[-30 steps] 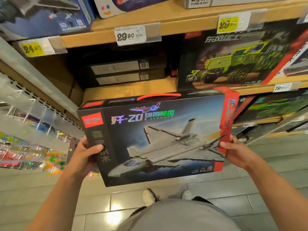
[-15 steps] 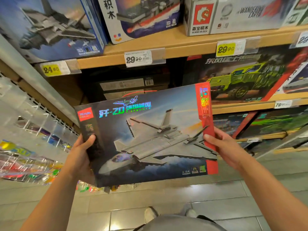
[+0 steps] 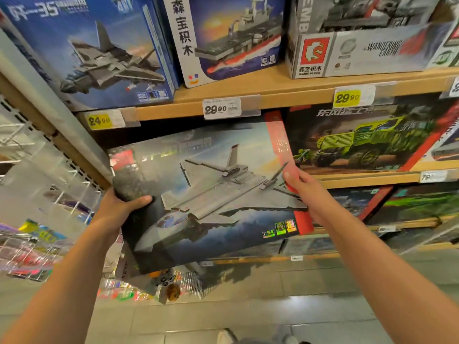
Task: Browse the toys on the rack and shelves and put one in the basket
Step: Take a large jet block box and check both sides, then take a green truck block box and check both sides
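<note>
- The left hand (image 3: 119,209) clasps the jet box (image 3: 206,194) at its left edge, thumb across the front.
- The right hand (image 3: 304,189) pinches the red right edge.
- The box tilts against the shelf (image 3: 285,95) opening (probably for inspecting); no basket visible.

We have one view, worn on the head, wide-angled, looking forward and slightly down at close range to wooden shelves (image 3: 273,83) across the upper frame, a wire rack (image 3: 37,170) at the left edge, and tiled floor (image 3: 248,314) along the bottom
</note>
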